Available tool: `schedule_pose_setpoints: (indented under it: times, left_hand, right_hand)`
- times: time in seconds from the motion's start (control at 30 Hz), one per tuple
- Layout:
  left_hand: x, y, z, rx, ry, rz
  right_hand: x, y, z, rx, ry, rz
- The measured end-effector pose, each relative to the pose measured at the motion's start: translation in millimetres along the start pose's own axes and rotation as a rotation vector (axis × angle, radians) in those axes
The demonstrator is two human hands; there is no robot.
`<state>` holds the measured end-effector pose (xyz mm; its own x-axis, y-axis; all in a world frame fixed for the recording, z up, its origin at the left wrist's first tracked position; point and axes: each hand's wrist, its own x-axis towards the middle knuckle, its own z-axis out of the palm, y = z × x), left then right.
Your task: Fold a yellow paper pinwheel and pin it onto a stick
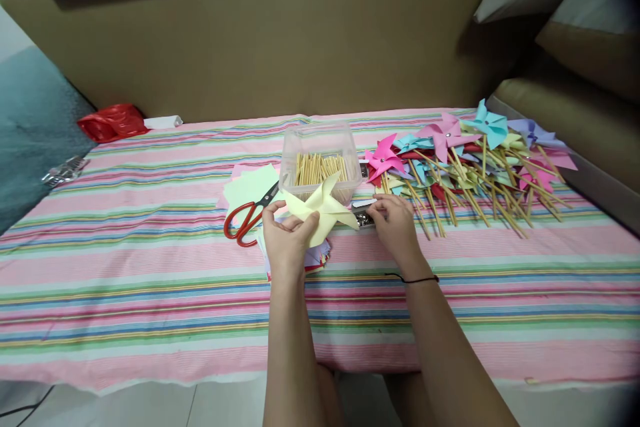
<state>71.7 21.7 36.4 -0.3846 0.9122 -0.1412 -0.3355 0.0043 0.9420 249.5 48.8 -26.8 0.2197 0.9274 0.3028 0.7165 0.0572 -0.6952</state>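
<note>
**Paper pinwheel (pixel 323 209) pinched in left hand (pixel 289 232)**

It is held by thumb and fingertips before the stick-filled box (pixel 320 140). The right hand (pixel 395 217) is half-curled by the small tray (pixel 367 220); whether anything is gripped cannot be told.

two hands (pixel 289 240), one pair of scissors (pixel 261 204)

Striped cloth (pixel 150 307) — pinwheel pile (pixel 447 137) right, clear tub (pixel 320 138), paper sheets (pixel 247 187) mid — red bag (pixel 116 123) far left.
</note>
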Motion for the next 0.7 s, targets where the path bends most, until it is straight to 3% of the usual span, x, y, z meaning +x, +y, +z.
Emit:
schedule_pose_setpoints:
  times: [0.2,0.3,0.43,0.7]
  left_hand:
    - [-1,-2,2.5,0.010,-0.016,0.008]
    - [-1,-3,5.0,0.024,-0.023,0.016]
    - [-1,-5,8.7,0.049,-0.026,0.023]
    - [-1,-15,13.5,0.129,-0.110,0.084]
  right_hand:
    - [-12,-12,-41,0.421,0.046,0.093]
    - [-18,-22,-55,0.647,-0.058,0.168]
    - [-21,-27,-58,0.876,-0.207,0.236]
    - [-21,-37,-58,0.965,-0.096,0.180]
